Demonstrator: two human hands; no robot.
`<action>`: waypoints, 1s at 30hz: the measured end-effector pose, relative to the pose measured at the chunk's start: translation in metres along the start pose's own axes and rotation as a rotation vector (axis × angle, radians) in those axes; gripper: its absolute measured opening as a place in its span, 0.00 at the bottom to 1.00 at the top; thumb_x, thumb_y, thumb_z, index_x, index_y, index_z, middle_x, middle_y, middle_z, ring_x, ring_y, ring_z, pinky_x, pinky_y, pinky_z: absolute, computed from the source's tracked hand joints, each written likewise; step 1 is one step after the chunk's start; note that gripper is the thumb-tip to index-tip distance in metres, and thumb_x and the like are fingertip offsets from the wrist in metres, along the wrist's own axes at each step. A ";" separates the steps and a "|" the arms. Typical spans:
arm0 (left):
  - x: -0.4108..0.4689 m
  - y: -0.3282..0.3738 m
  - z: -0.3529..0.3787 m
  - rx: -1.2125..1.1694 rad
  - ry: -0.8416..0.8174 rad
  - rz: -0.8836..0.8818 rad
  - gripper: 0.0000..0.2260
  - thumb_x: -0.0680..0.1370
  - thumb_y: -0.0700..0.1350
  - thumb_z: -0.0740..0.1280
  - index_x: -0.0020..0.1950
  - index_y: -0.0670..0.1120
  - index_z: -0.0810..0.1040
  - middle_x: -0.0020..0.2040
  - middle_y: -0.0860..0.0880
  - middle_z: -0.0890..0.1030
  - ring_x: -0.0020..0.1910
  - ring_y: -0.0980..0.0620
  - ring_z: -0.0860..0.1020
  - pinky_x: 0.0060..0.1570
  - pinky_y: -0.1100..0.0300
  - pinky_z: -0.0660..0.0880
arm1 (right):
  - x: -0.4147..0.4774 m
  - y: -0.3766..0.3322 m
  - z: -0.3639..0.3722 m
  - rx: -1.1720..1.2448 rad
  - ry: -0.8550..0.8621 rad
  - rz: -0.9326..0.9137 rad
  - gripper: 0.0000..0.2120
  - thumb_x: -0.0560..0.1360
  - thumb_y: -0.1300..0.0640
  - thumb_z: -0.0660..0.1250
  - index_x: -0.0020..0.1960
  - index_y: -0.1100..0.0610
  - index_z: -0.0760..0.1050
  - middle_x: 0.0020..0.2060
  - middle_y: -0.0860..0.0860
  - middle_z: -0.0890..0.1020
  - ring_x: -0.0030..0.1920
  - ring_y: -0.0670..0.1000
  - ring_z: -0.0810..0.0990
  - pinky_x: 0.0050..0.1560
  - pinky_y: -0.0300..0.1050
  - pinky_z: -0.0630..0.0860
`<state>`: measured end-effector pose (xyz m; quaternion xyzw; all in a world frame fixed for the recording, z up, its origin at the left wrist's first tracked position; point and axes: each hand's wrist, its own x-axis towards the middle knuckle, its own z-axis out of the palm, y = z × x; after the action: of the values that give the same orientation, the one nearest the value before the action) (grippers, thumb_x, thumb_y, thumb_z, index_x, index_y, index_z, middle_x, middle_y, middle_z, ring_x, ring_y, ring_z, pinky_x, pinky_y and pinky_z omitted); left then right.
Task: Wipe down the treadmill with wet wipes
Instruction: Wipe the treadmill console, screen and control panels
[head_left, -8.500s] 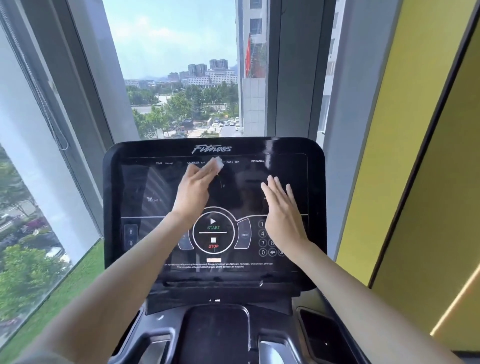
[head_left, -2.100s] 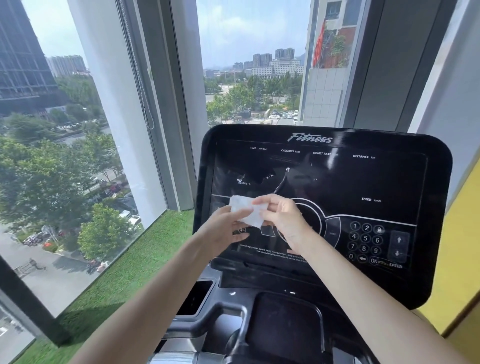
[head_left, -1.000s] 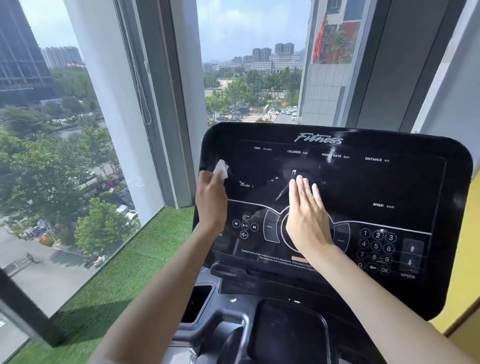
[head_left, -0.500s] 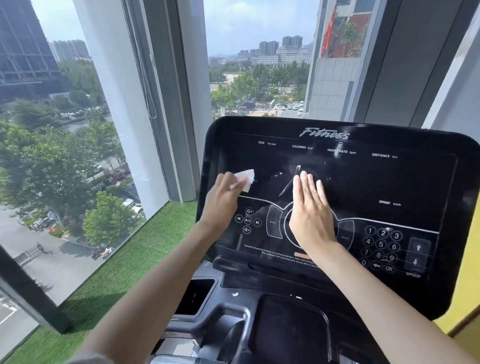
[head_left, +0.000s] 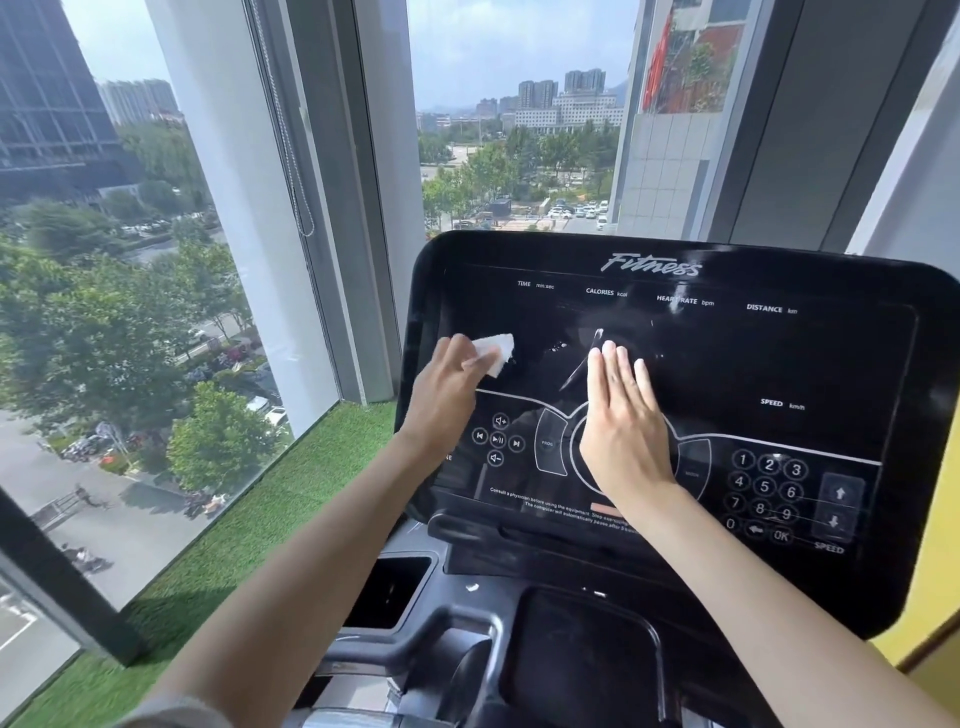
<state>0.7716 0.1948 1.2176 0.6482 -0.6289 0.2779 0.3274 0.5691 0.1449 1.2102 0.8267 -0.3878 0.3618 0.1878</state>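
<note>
The treadmill console (head_left: 779, 358) fills the view, right hand (head_left: 621, 431) lying flat and open over its centre dial, holding nothing. Left hand (head_left: 447, 389) pinches the wet wipe (head_left: 493, 353) against the console's upper-left glass. Honestly, that flat palm could press a button or leave fresh smudges.

wipe (head_left: 493, 352): white | treadmill console (head_left: 857, 364): glossy black, white print | turf (head_left: 291, 499): green | wall (head_left: 935, 613): yellow
</note>
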 end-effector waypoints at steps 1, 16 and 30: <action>0.002 0.001 -0.001 -0.099 0.068 -0.222 0.09 0.74 0.38 0.66 0.54 0.43 0.77 0.44 0.52 0.72 0.42 0.56 0.72 0.38 0.58 0.71 | 0.000 0.001 0.000 0.004 0.004 0.000 0.26 0.73 0.67 0.45 0.67 0.73 0.67 0.64 0.69 0.72 0.65 0.66 0.72 0.67 0.61 0.66; -0.004 0.050 0.015 -0.140 -0.055 -0.091 0.20 0.69 0.26 0.66 0.57 0.42 0.76 0.43 0.48 0.68 0.43 0.48 0.68 0.31 0.55 0.73 | 0.000 0.006 0.002 0.049 0.007 -0.007 0.31 0.69 0.70 0.43 0.71 0.70 0.64 0.65 0.66 0.73 0.66 0.64 0.72 0.69 0.57 0.63; 0.040 0.075 0.017 -0.204 0.111 -0.119 0.17 0.80 0.57 0.57 0.55 0.45 0.74 0.44 0.58 0.70 0.46 0.56 0.72 0.52 0.57 0.72 | -0.020 0.048 -0.026 0.096 -0.060 -0.031 0.35 0.62 0.81 0.63 0.69 0.70 0.67 0.68 0.64 0.70 0.69 0.61 0.69 0.71 0.57 0.60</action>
<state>0.6986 0.1572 1.2433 0.6313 -0.5951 0.2279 0.4420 0.5107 0.1404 1.2142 0.8512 -0.3625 0.3521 0.1419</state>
